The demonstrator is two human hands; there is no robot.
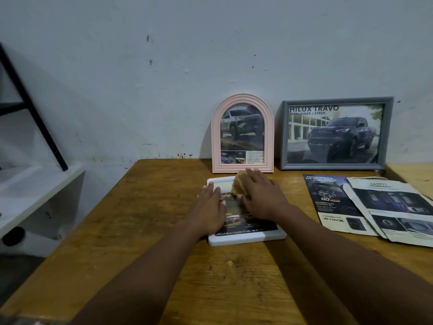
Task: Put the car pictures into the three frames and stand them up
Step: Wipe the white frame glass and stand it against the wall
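A white frame point(246, 240) lies flat on the wooden table point(140, 219) with a car picture point(236, 221) lying on it. My left hand point(209, 207) presses flat on the picture's left side, fingers straight. My right hand point(262, 198) lies spread over the right side, its fingers touching a brown cardboard piece point(240, 184) that sticks up at the frame's far edge. A pink arched frame point(216, 137) and a grey rectangular frame point(386, 132) stand against the wall behind, each holding a car picture.
Two loose car leaflets lie at the right of the table, a dark one point(332, 202) and a pale one point(398, 207) overlapping it. A white shelf point(35, 191) and a black slanted metal bar point(30, 109) stand to the left of the table.
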